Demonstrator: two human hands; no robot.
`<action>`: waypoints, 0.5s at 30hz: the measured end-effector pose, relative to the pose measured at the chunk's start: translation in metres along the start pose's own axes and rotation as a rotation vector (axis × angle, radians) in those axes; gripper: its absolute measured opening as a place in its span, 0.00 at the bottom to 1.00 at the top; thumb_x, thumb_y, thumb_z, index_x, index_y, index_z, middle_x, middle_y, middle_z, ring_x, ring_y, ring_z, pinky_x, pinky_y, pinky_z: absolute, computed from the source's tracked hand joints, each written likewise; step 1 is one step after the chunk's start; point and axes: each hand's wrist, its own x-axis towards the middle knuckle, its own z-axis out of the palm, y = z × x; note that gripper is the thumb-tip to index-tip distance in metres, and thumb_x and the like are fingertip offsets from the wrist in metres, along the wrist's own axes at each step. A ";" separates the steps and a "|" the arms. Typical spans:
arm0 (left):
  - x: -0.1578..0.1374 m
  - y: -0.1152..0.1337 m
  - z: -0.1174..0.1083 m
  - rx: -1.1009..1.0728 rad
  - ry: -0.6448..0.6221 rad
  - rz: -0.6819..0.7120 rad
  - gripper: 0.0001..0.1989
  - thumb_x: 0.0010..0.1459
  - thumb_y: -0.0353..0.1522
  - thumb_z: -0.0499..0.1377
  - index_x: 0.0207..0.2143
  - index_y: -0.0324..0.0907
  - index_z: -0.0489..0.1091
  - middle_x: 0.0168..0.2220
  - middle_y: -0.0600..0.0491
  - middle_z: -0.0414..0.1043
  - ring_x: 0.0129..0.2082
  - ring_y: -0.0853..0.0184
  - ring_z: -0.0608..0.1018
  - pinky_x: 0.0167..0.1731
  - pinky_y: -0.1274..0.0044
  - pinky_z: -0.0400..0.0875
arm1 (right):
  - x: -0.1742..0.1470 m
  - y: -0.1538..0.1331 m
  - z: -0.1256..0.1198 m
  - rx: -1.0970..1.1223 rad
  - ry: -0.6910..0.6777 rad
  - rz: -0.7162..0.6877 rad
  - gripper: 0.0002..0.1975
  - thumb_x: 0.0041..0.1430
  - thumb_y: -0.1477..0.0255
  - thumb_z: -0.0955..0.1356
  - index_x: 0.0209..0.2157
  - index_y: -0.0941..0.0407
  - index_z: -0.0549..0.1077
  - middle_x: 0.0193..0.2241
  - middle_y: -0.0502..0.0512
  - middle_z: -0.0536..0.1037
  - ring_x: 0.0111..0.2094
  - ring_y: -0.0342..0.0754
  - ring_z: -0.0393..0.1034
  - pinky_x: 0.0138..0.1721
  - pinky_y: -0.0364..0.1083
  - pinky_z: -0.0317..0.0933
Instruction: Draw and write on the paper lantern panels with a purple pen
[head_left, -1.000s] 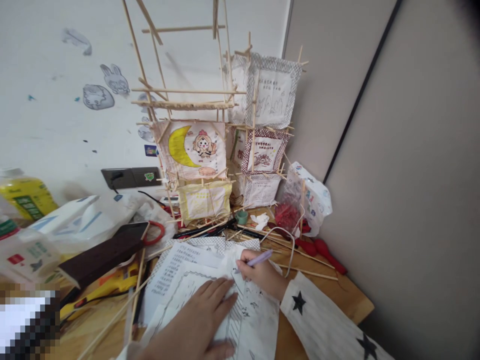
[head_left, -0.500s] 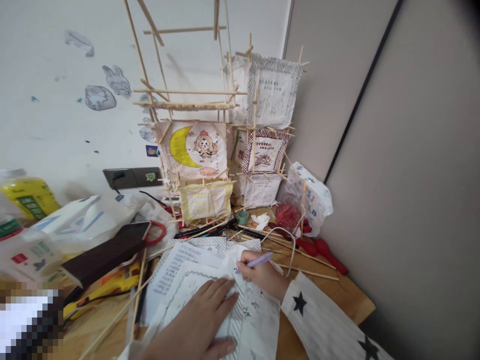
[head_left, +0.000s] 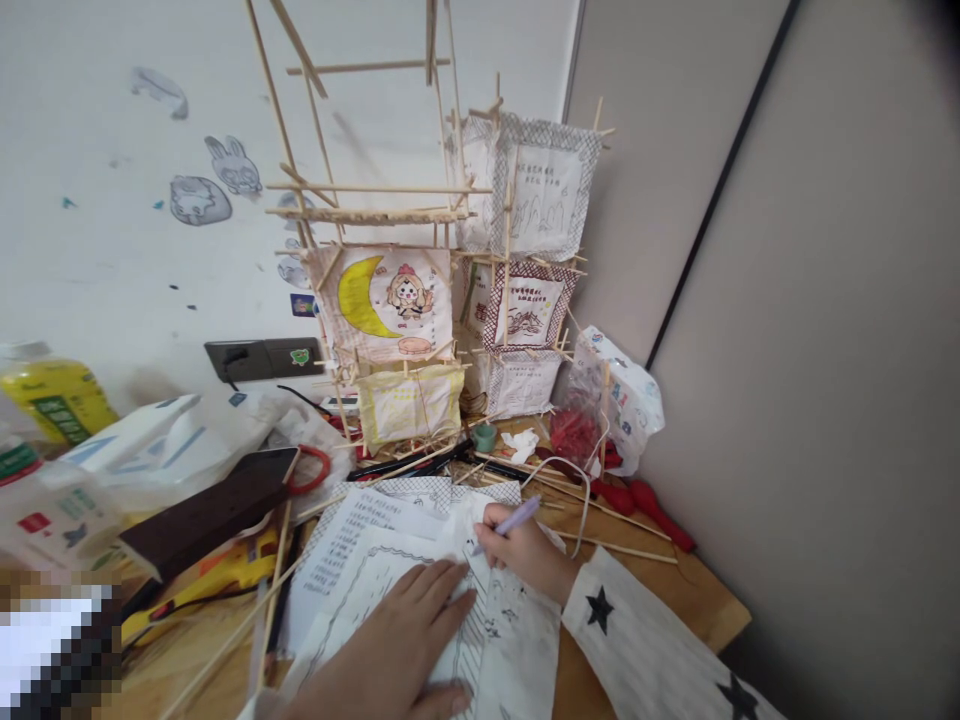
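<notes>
My right hand (head_left: 517, 545) grips a light purple pen (head_left: 517, 515), its tip down on a white paper sheet (head_left: 521, 650) that carries small black drawings. My left hand (head_left: 409, 630) lies flat with fingers spread across the paper, over a drawn border and slanted hatching lines. Partly under that sheet, to the left, is a page of handwritten text (head_left: 352, 540). Papers with a crosshatched edge (head_left: 424, 490) stick out behind it. The sheet's lower part is covered by my left hand.
Stick frames with drawn paper panels (head_left: 390, 300) stand at the back. On the left are a dark brown box (head_left: 210, 510), a yellow glue gun (head_left: 202, 590), plastic bags and bottles. Loose sticks, a small green cup (head_left: 484, 436) and a red-handled tool (head_left: 649, 510) lie around the wooden table (head_left: 697, 600).
The purple pen and my right hand have shifted very slightly at the same spot on the paper. My left hand stays in place.
</notes>
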 end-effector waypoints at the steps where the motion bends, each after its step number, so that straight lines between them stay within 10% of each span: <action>1: 0.000 0.000 0.000 0.003 -0.003 0.000 0.30 0.60 0.47 0.49 0.59 0.41 0.54 0.60 0.39 0.53 0.58 0.48 0.59 0.52 0.55 0.59 | 0.000 0.001 0.000 0.008 -0.002 0.002 0.12 0.57 0.74 0.62 0.21 0.55 0.59 0.14 0.43 0.64 0.17 0.39 0.59 0.22 0.38 0.54; 15: -0.001 -0.002 0.002 0.014 -0.039 -0.012 0.30 0.61 0.47 0.48 0.60 0.41 0.53 0.61 0.39 0.51 0.59 0.47 0.57 0.52 0.54 0.58 | 0.000 0.004 0.000 -0.040 -0.001 -0.033 0.14 0.57 0.75 0.62 0.18 0.55 0.58 0.14 0.44 0.63 0.18 0.40 0.59 0.23 0.38 0.54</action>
